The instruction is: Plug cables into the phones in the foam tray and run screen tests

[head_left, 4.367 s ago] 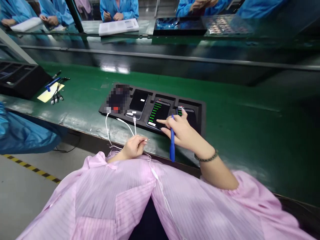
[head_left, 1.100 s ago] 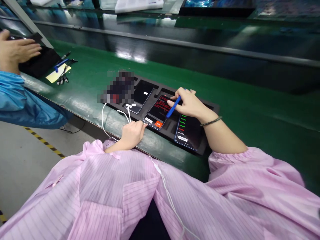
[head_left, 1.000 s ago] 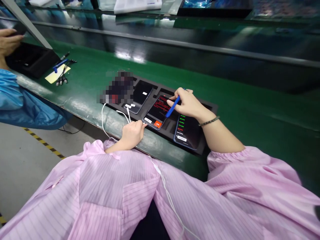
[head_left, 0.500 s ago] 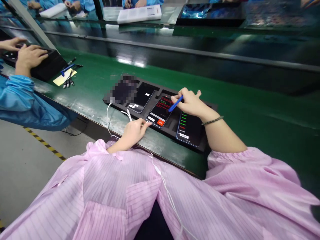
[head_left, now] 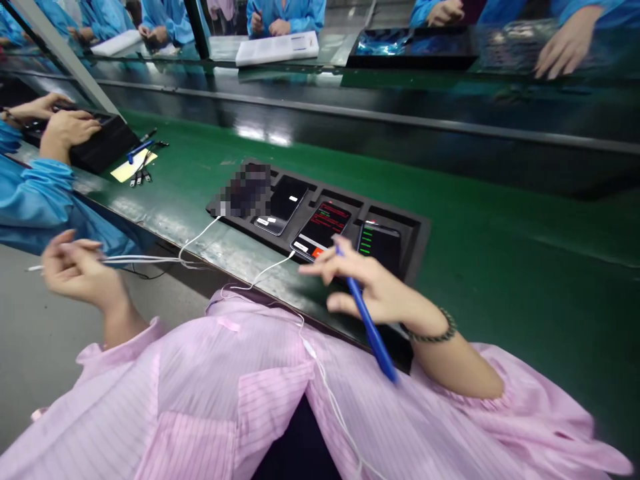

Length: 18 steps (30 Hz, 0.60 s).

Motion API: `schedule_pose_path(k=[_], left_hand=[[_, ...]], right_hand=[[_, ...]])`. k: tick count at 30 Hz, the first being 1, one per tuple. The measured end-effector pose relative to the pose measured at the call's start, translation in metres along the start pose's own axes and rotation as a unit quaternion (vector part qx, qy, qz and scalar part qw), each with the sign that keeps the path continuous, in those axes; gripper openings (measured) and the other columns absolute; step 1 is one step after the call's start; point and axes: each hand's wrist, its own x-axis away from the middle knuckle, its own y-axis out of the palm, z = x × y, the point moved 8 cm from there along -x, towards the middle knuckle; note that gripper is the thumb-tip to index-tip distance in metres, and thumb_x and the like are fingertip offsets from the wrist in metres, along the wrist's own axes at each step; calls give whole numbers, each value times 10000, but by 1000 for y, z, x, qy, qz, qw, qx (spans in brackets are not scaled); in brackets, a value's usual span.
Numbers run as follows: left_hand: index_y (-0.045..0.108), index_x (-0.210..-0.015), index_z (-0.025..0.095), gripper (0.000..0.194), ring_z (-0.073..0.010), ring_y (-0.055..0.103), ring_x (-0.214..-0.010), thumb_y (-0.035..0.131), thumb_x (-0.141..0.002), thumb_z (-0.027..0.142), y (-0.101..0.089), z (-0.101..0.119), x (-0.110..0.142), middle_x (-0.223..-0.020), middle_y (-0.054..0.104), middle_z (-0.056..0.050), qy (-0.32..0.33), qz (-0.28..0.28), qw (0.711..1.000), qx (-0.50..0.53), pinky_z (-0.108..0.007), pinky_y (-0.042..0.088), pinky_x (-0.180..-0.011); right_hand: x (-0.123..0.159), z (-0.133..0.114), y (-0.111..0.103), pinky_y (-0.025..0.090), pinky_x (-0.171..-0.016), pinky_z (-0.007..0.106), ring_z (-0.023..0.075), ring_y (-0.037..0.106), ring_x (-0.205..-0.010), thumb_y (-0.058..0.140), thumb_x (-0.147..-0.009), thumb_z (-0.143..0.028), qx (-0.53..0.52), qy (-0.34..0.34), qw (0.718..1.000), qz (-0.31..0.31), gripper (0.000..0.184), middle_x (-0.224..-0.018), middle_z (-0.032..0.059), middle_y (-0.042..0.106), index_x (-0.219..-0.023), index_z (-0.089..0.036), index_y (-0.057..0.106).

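My left hand [head_left: 83, 273], out beyond the bench's near edge at the left, is closed on white cables [head_left: 145, 259] that run back toward the bench. My right hand [head_left: 375, 283] holds a blue pen [head_left: 373, 327] slanting down toward me, its fingers over the front of a black foam tray [head_left: 420, 250]. Under the fingertips lies a phone [head_left: 325, 223] with red text and an orange-red button, partly covered; a white cable is plugged into its near end. A phone with green text [head_left: 383, 243] is partly hidden behind this hand. A dark phone [head_left: 283, 205] lies farther left, beside a pixelated phone-shaped area.
To the left, a co-worker's hands [head_left: 73, 130] rest over a black tray. Near them, short black cables [head_left: 141, 175] and a blue pen lie by yellow paper [head_left: 125, 170]. Across the bench, people in blue sleeves work near a white box [head_left: 277, 49] and a black tray [head_left: 410, 57].
My left hand has moved from the red-text phone's near end far left, now with white cables. My right hand has come back toward me, the pen swinging downward. A cable now shows in the red-text phone.
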Motion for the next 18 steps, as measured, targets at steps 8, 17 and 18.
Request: schedule_pose_path(k=[8,17,18], left_hand=[[400,-882,217,54,-93,137,-429,396,-830,229,-18,-17,-11,-633,284,75,-276,105,937,189,-244,68,-427],[589,-716,167,339,-50,290,-323,740,-750,469,48,60,30,-445,412,92,3,-91,930,357,-192,234,-317],[638,-746,155,293,-54,360,-340,730,-805,427,55,72,43,-472,471,74,23,-126,927,353,-190,285,-342]], right_hand=[[17,-49,55,472,-1070,330,175,684,-1165,492,-1039,-185,-181,-35,960,-208,247,-1023,80,778,-1026,-160,738],[16,-64,5,593,-909,275,126,720,-869,573,-995,-138,-136,-135,978,89,198,-856,62,759,-1157,-100,681],[14,-68,1,592,-933,287,124,716,-872,550,-1006,-139,-132,-143,976,101,204,-826,51,753,-1164,-101,673]])
